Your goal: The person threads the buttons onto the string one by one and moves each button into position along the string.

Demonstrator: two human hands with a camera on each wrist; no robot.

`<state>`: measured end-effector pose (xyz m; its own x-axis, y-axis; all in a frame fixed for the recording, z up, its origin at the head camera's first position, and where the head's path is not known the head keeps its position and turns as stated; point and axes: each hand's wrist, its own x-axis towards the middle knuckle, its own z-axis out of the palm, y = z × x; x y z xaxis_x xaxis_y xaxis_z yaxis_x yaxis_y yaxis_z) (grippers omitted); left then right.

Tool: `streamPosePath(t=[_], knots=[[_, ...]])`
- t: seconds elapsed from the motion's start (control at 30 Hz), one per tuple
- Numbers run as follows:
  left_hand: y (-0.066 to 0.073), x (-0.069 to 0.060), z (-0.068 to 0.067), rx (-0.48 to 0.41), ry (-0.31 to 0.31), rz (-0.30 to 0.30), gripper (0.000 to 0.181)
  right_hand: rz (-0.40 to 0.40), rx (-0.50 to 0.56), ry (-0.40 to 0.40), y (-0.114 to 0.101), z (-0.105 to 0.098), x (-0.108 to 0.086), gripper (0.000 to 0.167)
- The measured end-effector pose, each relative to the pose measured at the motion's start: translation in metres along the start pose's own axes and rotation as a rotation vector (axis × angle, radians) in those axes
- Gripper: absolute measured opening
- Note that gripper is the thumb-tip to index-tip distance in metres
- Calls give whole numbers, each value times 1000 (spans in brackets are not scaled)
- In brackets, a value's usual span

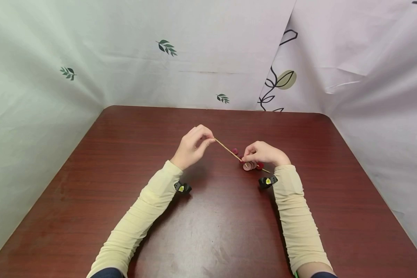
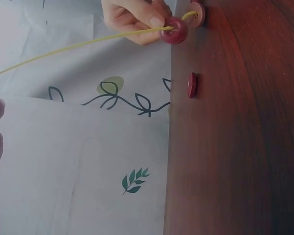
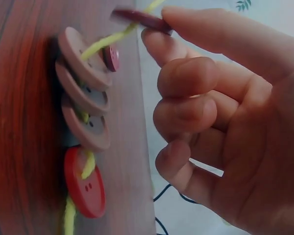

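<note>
My left hand (image 1: 194, 146) pinches one end of a yellow cord (image 1: 226, 148) between thumb and fingertips, and the cord runs taut down to the right. My right hand (image 1: 264, 153) pinches a dark red button (image 3: 142, 20) by its edge; the cord passes through it. Further along the same cord, several pinkish-brown buttons (image 3: 85, 58) lean together on the table, followed by a bright red button (image 3: 84, 183). Beyond that the cord's tail (image 1: 266, 170) lies on the wood. A loose dark red button (image 2: 192, 85) rests apart from the string.
The reddish-brown table (image 1: 208, 224) has rounded far corners. White cloth (image 1: 132, 46) printed with leaves hangs behind it and at both sides. A black strap with a small camera mount (image 1: 182, 188) sits at the left wrist, and a similar mount (image 1: 267, 181) at the right.
</note>
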<state>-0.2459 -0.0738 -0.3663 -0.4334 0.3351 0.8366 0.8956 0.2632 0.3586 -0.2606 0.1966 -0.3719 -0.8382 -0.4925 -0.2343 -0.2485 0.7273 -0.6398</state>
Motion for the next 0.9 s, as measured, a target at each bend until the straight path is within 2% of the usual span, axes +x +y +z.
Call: streamPosePath(t=[0.57, 0.77, 0.9], knots=[[-1, -1, 1, -8, 0, 17, 12, 8, 49, -122, 11, 1, 0, 19], [-1, 0, 1, -16, -5, 20, 12, 13, 44, -116, 13, 0, 0, 18], [0, -1, 2, -20, -15, 14, 12, 6, 13, -75, 11, -2, -1, 19]])
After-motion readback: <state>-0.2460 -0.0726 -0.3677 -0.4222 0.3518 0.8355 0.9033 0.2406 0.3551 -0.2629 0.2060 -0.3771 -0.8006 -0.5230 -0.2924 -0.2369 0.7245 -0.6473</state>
